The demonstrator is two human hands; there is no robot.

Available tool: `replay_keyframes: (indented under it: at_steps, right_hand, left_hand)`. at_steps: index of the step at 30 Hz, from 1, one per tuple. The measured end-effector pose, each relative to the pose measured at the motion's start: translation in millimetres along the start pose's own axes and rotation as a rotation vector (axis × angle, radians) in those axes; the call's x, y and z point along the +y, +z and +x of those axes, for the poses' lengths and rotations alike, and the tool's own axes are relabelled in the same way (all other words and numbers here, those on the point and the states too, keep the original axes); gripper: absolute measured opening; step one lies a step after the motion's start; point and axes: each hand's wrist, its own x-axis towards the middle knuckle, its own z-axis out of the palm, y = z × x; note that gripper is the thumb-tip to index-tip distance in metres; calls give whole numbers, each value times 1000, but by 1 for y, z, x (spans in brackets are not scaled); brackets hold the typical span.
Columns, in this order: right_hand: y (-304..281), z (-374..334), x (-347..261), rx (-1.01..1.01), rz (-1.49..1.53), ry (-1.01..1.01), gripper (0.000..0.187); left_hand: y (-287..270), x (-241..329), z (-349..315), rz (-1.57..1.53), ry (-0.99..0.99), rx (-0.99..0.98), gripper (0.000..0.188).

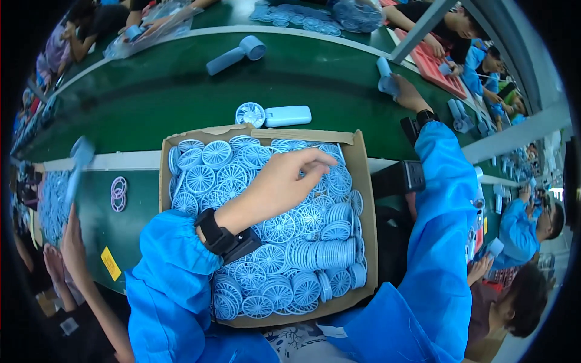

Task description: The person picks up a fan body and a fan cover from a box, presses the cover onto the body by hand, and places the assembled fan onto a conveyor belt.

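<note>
While the right hand (408,94) reaches out ahead and to the right, a long dark-green conveyor belt (151,91) stretches beneath it and away across the front of the left hand (278,178). Directly under the left hand stands an open brown cardboard box (370,212), filled with round, spoked, light-blue plastic grilles (270,258); some stand in a tight row nearer the body than that hand's fingertips. The left hand's fingers are loosely bent and parted from the thumb; whether they touch the grilles I cannot tell. The right hand is closed around one end of a light-blue plastic handheld fan (384,68), at the belt's far side. Another fan, with a round bladed head and slim body (288,116), lies on the belt just beyond the box, ahead of the left hand, and a third, pale-blue one (237,55) lies farther ahead. Well left of the left hand are a small yellow rectangular label (111,264) and overlapping pale-pink rings (118,194).
</note>
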Motion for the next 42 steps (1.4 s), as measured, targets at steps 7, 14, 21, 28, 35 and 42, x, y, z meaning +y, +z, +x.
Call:
replay_keyframes:
  at_steps: [7, 14, 21, 28, 35, 42]
  right_hand:
    - [-4, 7, -40, -240, 89, 215, 76]
    - [-66, -51, -67, -147, 327, 241, 75]
    - [-202, -105, -199, -206, 806, -110, 67]
    - [-131, -156, -301, -7, 824, 84, 58]
    - [-50, -184, -319, 7, -35, -357, 40]
    - [-51, -169, -331, -60, 239, -82, 35]
  left_hand:
    - [-5, 0, 0, 33, -14, 6, 20]
    - [0, -2, 1, 83, 83, 12, 19]
    - [3, 9, -5, 339, 411, 240, 35]
    - [8, 10, -10, 169, 559, 147, 76]
    - [-11, 25, -8, -373, 245, 260, 83]
    - [-7, 22, -8, -419, 170, 208, 85]
